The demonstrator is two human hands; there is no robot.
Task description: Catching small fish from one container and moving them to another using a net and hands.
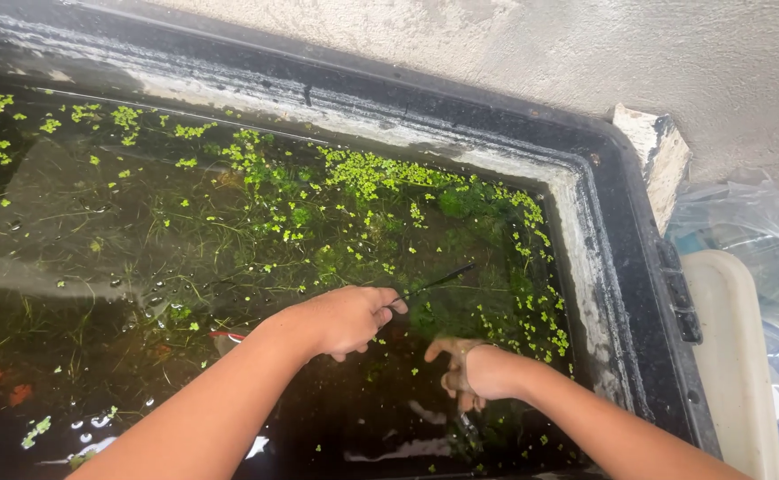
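Observation:
A large black tub (625, 222) holds dark water with floating green duckweed (371, 173) and submerged grassy plants. My left hand (349, 318) hovers over the water at the middle, closed on a thin black rod-like tool (438, 282) that points up and right. My right hand (465, 369) is dipped into the water just right of it, fingers spread below the surface, holding nothing that I can make out.
A rough concrete wall (585, 53) runs behind the tub. A white block (660, 151) sits at the tub's far right corner. To the right lie a cream plastic container (731, 356) and clear plastic bags (754, 222). Orange shapes (18, 393) show underwater at lower left.

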